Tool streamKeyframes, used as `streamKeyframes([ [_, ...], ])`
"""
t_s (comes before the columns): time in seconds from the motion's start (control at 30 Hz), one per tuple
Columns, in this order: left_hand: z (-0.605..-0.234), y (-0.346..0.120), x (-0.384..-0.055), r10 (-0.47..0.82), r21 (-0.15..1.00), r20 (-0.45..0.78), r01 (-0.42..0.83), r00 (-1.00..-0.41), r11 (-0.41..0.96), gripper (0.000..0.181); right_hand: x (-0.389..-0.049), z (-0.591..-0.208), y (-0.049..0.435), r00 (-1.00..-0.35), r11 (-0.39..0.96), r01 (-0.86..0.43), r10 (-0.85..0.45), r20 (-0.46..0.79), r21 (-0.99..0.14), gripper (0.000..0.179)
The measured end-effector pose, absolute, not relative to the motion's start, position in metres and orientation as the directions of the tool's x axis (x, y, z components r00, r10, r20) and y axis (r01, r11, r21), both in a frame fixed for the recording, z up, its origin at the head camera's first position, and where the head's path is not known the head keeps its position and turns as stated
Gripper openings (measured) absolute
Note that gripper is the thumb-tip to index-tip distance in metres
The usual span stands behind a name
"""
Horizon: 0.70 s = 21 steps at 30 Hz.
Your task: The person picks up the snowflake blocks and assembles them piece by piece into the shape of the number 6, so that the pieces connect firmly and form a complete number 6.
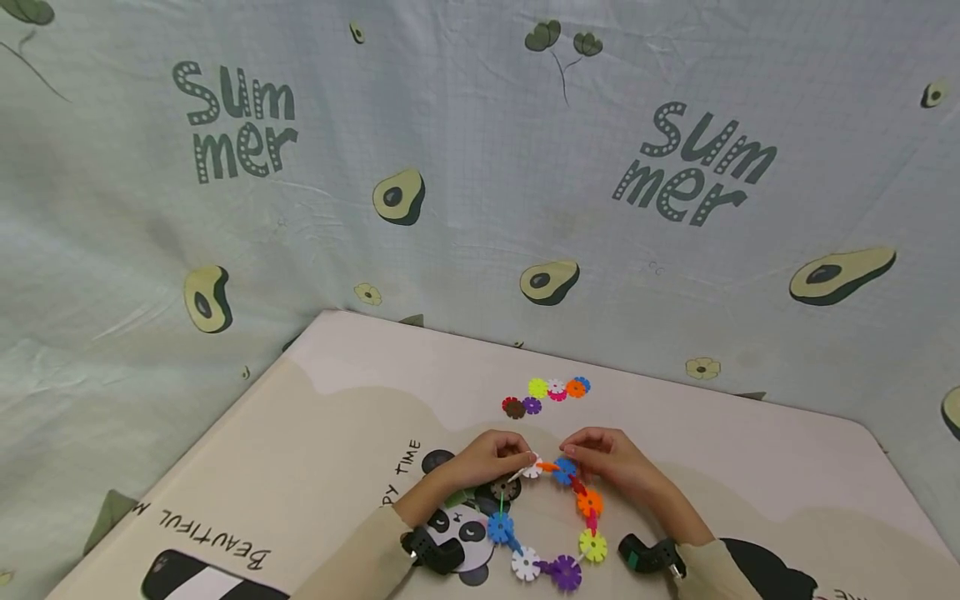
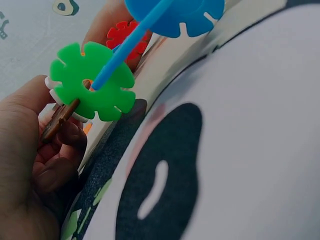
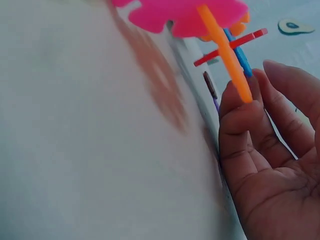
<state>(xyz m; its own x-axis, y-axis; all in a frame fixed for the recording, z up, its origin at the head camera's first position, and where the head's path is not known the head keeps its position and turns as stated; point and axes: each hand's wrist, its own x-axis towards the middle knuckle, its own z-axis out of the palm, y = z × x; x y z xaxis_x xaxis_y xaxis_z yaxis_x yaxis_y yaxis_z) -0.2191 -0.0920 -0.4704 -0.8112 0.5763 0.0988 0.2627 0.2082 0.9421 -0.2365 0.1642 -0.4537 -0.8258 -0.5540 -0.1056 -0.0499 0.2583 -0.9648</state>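
A ring of slotted plastic discs in several colours spans the space between the two hands. At its far left, the left hand (image 1: pixel 491 458) pinches a white disc (image 1: pixel 532 467), beside a brown disc (image 1: pixel 506 489). The left wrist view shows a green disc (image 2: pixel 95 80) partly covering the white piece at the thumb. Across from it, the right hand (image 1: pixel 611 458) has its fingertips at the edge of a blue disc (image 1: pixel 565 472), pinching it lightly. In the right wrist view an orange disc (image 3: pixel 227 55) stands edge-on beside those fingers, linked to a pink one (image 3: pixel 185 15).
Beyond the hands lie several loose discs, among them a yellow one (image 1: pixel 537 387) and a purple one (image 1: pixel 532 406). The tabletop (image 1: pixel 360 358) carries printed pandas and lettering. A patterned cloth (image 1: pixel 465 133) hangs behind it. Each wrist wears a black camera.
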Motion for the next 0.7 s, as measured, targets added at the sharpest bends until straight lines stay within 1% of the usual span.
streamKeyframes([
  [0.27, -0.47, -0.094, -0.218, 0.575, 0.947, 0.102, 0.256, -0.812, 0.193, 0.02, -0.248, -0.449, 0.158, -0.824, 0.286, -0.138, -0.564, -0.05, -0.948, 0.029],
  [0.7, -0.47, -0.094, -0.217, 0.56, 0.947, 0.077, 0.235, -0.825, 0.217, 0.021, -0.274, -0.443, 0.143, -0.837, 0.382, -0.184, -0.543, -0.059, -0.906, 0.027],
])
